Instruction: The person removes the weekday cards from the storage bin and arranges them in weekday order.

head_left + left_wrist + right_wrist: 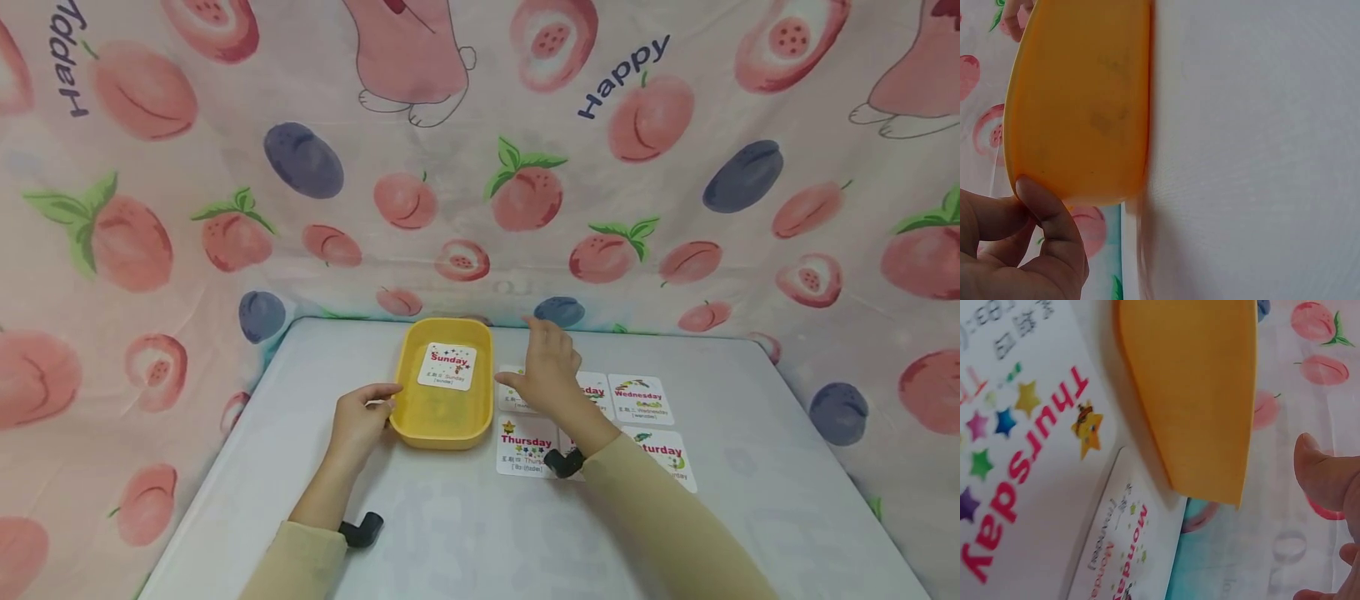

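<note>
My left hand (pixel 352 427) pinches the left rim of a yellow plastic tray (pixel 442 421) between thumb and fingers; the left wrist view shows the thumb on its outer wall (pixel 1085 112). Inside the tray lies a square white Sunday card (pixel 447 379). My right hand (pixel 551 367) hovers to the right of the tray with thumb and fingers spread apart, holding nothing. Beneath and around it are the Monday card (pixel 1125 550), the Thursday card (pixel 525 457), the Wednesday card (pixel 641 402) and a card ending in "sday" (pixel 595 390), partly covered. The Saturday card (pixel 671 454) is half behind the right forearm.
The cards form two rows on a white-covered table (pixel 450 533). Behind the table's far edge hangs a pink fruit-print cloth (pixel 450 150), close behind the tray. Black wrist pieces sit at the left cuff (pixel 307 537) and the right cuff (pixel 607 454).
</note>
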The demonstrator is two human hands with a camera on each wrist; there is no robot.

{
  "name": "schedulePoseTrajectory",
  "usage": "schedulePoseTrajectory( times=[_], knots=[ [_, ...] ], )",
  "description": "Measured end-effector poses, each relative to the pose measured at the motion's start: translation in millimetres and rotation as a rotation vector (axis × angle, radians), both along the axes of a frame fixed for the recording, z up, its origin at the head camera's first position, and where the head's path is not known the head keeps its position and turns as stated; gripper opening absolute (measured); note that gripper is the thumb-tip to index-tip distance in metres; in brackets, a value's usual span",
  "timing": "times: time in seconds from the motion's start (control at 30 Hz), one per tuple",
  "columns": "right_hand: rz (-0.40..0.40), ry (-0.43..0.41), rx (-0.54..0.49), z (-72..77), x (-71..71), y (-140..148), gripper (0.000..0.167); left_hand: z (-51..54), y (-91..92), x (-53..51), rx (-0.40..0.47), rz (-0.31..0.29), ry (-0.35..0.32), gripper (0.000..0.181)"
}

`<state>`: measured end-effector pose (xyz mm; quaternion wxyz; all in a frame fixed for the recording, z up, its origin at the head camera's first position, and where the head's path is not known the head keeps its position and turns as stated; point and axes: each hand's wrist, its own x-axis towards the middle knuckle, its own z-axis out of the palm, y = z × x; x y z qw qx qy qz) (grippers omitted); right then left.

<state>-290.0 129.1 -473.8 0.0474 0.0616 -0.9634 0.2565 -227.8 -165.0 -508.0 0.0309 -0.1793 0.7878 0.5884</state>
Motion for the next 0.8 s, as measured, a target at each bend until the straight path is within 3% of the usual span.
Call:
schedulePoseTrajectory(
  times=[0.8],
  knots=[
    [0.089, 0.029, 0.005, 23.6, -22.9, -56.7, 0.11, -0.9, -0.7, -0.9, -0.006, 0.001, 0.011, 0.028]
  ],
)
